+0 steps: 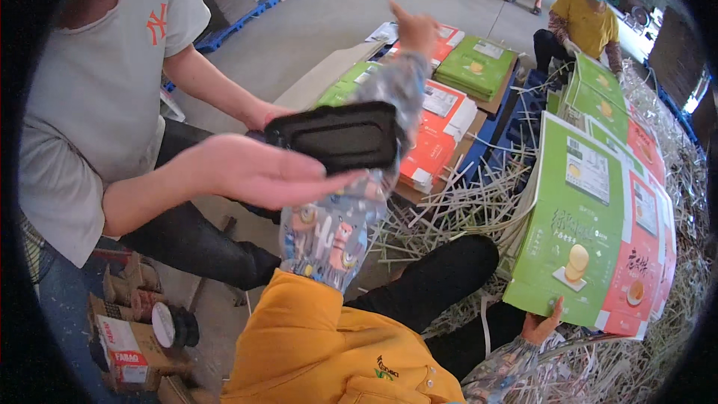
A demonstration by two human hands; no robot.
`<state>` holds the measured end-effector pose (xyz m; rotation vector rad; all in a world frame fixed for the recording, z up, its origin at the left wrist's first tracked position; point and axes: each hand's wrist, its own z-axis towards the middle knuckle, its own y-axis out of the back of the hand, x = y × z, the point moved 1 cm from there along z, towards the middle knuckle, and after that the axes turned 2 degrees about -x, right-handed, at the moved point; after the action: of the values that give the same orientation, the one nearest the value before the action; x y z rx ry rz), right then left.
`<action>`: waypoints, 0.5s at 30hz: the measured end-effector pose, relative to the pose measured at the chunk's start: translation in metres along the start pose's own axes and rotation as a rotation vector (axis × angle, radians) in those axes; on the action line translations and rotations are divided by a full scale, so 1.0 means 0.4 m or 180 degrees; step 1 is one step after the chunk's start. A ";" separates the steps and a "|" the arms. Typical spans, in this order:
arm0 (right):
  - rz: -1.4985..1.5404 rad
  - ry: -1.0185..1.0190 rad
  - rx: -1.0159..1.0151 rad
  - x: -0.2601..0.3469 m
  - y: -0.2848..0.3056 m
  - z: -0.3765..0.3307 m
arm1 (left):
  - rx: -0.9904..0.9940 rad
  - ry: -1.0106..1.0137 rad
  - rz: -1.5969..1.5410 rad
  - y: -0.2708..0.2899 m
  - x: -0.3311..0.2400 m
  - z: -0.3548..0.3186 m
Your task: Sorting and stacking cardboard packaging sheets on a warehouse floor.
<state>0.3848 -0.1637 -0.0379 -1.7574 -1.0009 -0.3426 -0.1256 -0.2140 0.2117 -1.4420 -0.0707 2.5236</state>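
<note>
My left arm, in a patterned sleeve, reaches forward over stacks of printed cardboard. My left hand point(416, 32) is raised, slightly blurred, a finger stretched out and nothing in it. At the lower right, my right hand point(541, 322) grips the bottom edge of a standing green-and-red printed cardboard sheet point(550, 236); some of its fingers are hidden. Close beside my left sleeve, a person in a white shirt holds a black rectangular object point(336, 137) with a raised rim. That person's other hand point(262, 172) is spread in front of it.
Green and red cardboard stacks point(479, 60) lie on a blue pallet point(486, 153). Paper strips point(441, 217) cover the floor around my legs. Behind the standing sheets, a masked person in yellow point(591, 19) crouches. A cardboard box point(123, 348) and tape rolls point(173, 325) sit lower left.
</note>
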 end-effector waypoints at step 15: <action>-0.0314 0.0193 -0.0267 0.024 0.029 0.006 | -0.0834 0.0076 0.1045 0.305 -0.047 0.318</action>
<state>0.3990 -0.1582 -0.0400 -1.7655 -1.0449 -0.5039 -0.2468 -0.3273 0.2738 -1.7044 -0.1804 2.8456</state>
